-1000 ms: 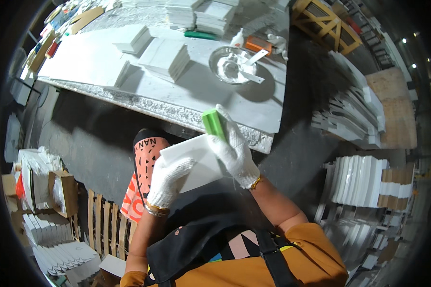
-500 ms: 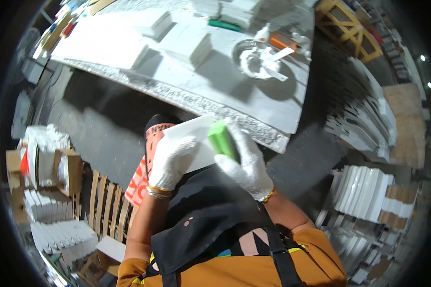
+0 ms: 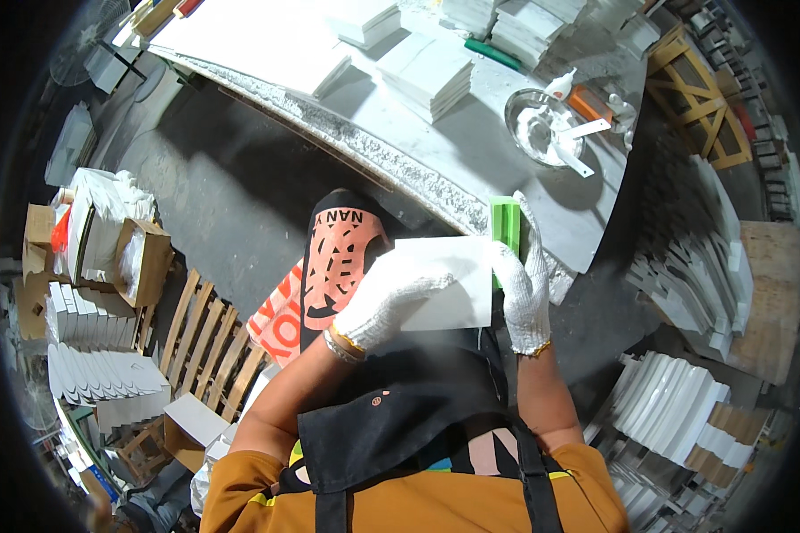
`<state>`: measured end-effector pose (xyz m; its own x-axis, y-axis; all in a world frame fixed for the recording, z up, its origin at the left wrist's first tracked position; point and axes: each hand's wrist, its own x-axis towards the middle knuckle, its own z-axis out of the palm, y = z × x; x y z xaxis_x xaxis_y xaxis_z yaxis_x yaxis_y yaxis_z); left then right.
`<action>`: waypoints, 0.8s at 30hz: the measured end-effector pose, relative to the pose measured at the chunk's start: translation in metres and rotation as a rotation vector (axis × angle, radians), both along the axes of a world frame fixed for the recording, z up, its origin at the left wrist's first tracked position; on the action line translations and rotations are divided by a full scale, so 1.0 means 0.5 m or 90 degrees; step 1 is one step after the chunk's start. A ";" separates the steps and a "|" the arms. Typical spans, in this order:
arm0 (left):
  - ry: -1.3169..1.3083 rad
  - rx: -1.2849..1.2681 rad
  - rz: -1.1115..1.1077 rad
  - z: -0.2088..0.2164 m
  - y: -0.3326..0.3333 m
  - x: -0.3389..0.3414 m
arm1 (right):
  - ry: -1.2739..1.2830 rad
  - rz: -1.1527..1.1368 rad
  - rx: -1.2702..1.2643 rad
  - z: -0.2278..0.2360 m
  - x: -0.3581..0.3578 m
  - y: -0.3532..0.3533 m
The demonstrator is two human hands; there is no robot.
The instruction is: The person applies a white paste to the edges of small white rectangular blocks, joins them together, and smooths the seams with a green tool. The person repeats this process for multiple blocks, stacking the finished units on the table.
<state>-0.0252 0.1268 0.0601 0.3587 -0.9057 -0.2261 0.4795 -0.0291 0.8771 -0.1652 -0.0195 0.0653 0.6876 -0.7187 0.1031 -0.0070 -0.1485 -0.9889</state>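
Note:
A flat white tile lies over my lap. My left hand, in a white knit glove, is closed on its left part, with the thumb across the face. My right hand, gloved the same way, grips a bright green block at the tile's right edge. The block stands upright along that edge and seems to touch it. Part of the block is hidden behind the right fingers.
A stone-topped table with a rough edge stands ahead. It bears stacked white tiles, a metal bowl of white paste with spatulas, and a green bar. Wooden pallet slats lie left; stacked white pieces stand right.
The green block has gone from a slant over the tile's face to upright at its right edge. The tile has turned squarer to me. The table appears farther right in view.

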 end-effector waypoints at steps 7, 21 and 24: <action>0.155 0.058 0.085 -0.043 0.013 0.027 | 0.052 0.063 -0.131 0.018 -0.019 0.052; 0.044 0.004 0.005 -0.012 0.008 0.002 | -0.009 -0.013 -0.059 0.000 0.010 -0.004; 0.056 0.033 0.031 -0.012 0.012 0.016 | 0.040 0.025 -0.149 0.012 0.001 0.015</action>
<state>-0.0173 0.1327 0.0541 0.3785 -0.8737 -0.3056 0.5570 -0.0487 0.8291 -0.1645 -0.0122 0.0712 0.7246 -0.6533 0.2195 -0.0573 -0.3744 -0.9255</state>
